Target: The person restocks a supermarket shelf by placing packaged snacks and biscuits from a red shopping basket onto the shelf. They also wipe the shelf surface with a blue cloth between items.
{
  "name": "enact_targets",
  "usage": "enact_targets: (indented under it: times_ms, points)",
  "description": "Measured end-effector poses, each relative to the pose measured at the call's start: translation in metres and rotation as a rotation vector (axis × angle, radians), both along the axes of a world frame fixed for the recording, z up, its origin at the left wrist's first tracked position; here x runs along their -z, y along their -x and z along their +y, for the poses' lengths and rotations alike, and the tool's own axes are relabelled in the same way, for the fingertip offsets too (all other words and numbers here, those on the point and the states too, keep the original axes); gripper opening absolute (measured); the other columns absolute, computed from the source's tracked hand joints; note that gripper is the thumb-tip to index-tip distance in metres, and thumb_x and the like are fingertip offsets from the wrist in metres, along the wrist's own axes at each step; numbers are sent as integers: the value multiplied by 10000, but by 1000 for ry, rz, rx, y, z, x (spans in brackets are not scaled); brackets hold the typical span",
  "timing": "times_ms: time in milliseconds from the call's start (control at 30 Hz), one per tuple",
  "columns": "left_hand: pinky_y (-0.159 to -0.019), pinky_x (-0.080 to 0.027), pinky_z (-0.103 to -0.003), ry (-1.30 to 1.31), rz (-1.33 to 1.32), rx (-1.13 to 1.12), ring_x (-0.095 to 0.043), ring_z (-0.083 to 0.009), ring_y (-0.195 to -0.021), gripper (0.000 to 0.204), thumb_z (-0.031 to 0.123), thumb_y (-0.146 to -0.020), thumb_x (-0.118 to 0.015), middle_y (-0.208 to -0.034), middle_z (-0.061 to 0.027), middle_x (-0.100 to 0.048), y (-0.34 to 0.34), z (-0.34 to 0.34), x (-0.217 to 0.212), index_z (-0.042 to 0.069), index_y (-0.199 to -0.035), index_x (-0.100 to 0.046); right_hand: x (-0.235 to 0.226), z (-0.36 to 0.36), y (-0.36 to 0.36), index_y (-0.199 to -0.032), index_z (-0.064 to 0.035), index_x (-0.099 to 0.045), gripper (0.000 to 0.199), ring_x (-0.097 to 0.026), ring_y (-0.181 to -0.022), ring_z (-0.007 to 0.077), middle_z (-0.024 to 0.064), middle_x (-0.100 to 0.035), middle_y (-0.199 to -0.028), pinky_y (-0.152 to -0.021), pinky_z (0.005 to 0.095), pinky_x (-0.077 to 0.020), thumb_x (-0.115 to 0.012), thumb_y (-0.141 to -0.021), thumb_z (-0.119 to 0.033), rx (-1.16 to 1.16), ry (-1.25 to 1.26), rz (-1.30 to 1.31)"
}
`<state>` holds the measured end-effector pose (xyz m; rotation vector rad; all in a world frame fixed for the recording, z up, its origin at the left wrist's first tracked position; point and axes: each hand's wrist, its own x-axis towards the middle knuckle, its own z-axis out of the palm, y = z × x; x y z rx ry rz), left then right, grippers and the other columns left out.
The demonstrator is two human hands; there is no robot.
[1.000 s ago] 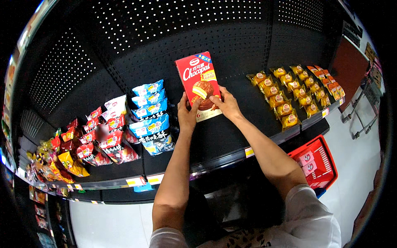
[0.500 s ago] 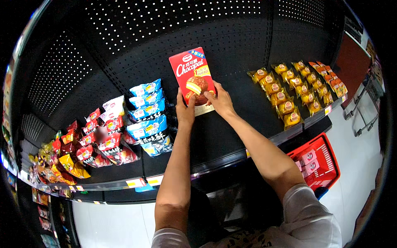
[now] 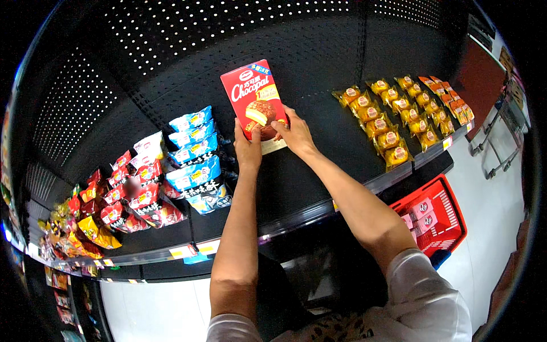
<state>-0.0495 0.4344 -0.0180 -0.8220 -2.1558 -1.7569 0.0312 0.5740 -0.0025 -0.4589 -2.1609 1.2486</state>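
Observation:
A red box of chocolate pies (image 3: 256, 94), with a picture of a cream-filled pie on its front, is held between my two hands over the black shelf. My left hand (image 3: 247, 148) grips its lower left side, thumb on the front face. At the lower right corner, my right hand (image 3: 295, 135) has its thumb on the front too, with the fingers around the side. A pale cream strip (image 3: 274, 146) shows just below the box between my hands; what it belongs to is partly hidden.
Blue snack bags (image 3: 195, 148) stand in a row left of my left forearm, with red snack bags (image 3: 147, 188) farther left. Rows of small yellow-wrapped cakes (image 3: 373, 125) lie to the right. Below the shelf edge (image 3: 296, 222) sits a red shopping basket (image 3: 450, 211) holding pink packs.
The whole view has shifted slightly, so shelf, box and hands appear a little farther left and up. Both hands keep their hold on the box.

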Motion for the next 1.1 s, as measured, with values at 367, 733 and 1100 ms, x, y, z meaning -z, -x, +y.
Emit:
enact_targets:
  times_ms: [367, 733, 1100]
  points:
    - [-1129, -363, -462, 178, 179, -125, -467, -442, -1332, 710, 202, -931, -690, -1455, -317, -466, -43, -20, -19, -107, -1474, -351, -10, -1, -30, -1434, -8, -477, 578, -587, -1231, 364, 235, -588, -1362, -1052, 439, -461, -648, -944, -262, 57, -45, 93]
    - [-754, -507, -231, 38, 192, 144, -617, -104, -850, 328, 112, -1004, -629, -1115, -72, -698, -102, -52, -42, 28, -1320, -604, -58, -64, -186, -1221, -62, -636, 242, -674, -901, 196, 106, -677, -1017, -724, 322, -541, -611, -990, -132, -2, -182, 545]
    - [-654, -468, -217, 125, 36, 249, -638, -77, -820, 272, 231, -1030, -610, -1042, -42, -718, -130, -57, -46, 102, -1262, -670, 76, 33, -452, -1259, -73, -611, 413, -639, -1076, 311, 154, -626, -1231, -876, 396, -566, -619, -861, 35, 450, -231, -199]
